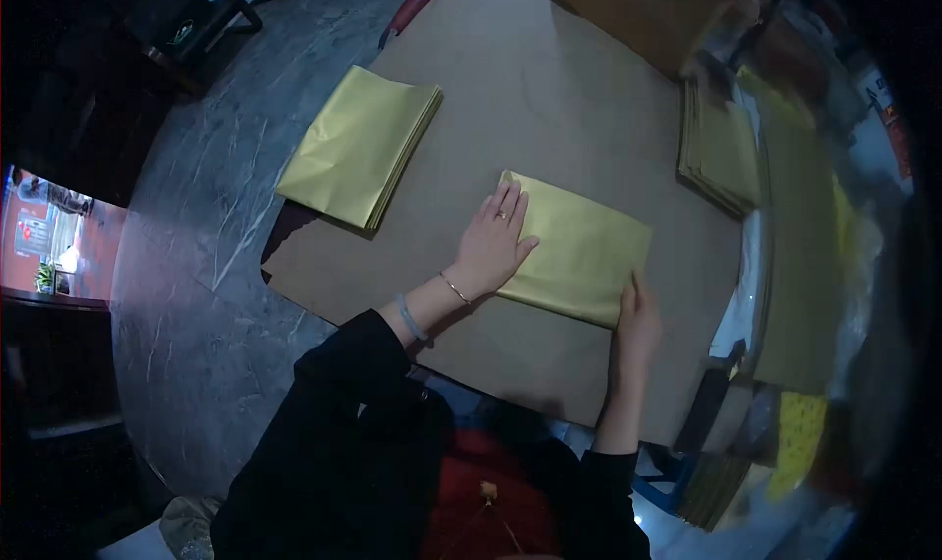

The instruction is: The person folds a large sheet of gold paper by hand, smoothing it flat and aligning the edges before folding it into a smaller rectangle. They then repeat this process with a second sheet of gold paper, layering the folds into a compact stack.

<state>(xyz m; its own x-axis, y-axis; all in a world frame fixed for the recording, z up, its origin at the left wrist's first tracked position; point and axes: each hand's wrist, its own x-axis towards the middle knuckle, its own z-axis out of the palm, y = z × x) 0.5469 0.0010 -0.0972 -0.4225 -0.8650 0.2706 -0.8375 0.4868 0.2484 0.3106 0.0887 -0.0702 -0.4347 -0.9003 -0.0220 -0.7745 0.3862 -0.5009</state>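
A folded sheet of gold paper lies at a slant on the brown cardboard in front of me. My left hand rests flat on its left edge, fingers stretched out and pointing away from me, a ring on one finger. At the lower right corner, my right hand stands on edge and grips the paper's side; its lower fingers are hidden. A stack of folded gold paper sits to the left, partly past the cardboard's edge.
More folded gold paper is stacked at the right, beside a long gold sheet. A brown cardboard box stands at the far side. A dark strip-like object lies near the right front edge. Beyond the left side is a chair on grey marbled floor.
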